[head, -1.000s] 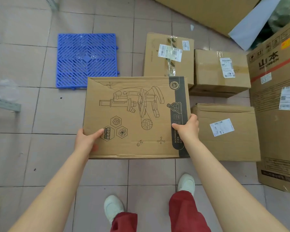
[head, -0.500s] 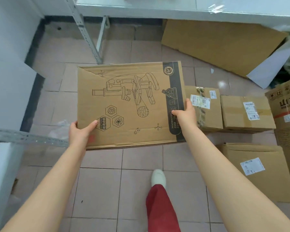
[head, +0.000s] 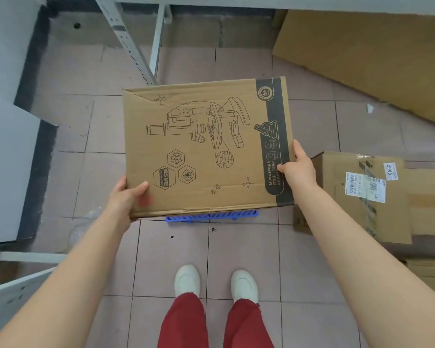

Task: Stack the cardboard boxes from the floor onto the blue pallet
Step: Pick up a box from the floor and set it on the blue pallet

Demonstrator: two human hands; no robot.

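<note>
I hold a flat brown cardboard box [head: 206, 146] printed with a microscope drawing and a dark stripe, level in front of me. My left hand [head: 127, 197] grips its near left corner, and my right hand [head: 296, 169] grips its right edge at the stripe. The box hangs directly over the blue pallet [head: 211, 217], of which only a thin near strip shows below the box's front edge. Whether the box touches the pallet I cannot tell.
Another cardboard box [head: 357, 194] with a white shipping label lies on the floor at my right, more cardboard behind it. A large flat cardboard sheet [head: 362, 54] leans at the top right. Metal shelf legs [head: 126, 38] and white panels [head: 8, 121] stand to the left. My white shoes [head: 216, 282] are below.
I have stepped left and forward with the box; it now covers the blue pallet, which lay clear of it a second ago. Both hands keep the same grip.
</note>
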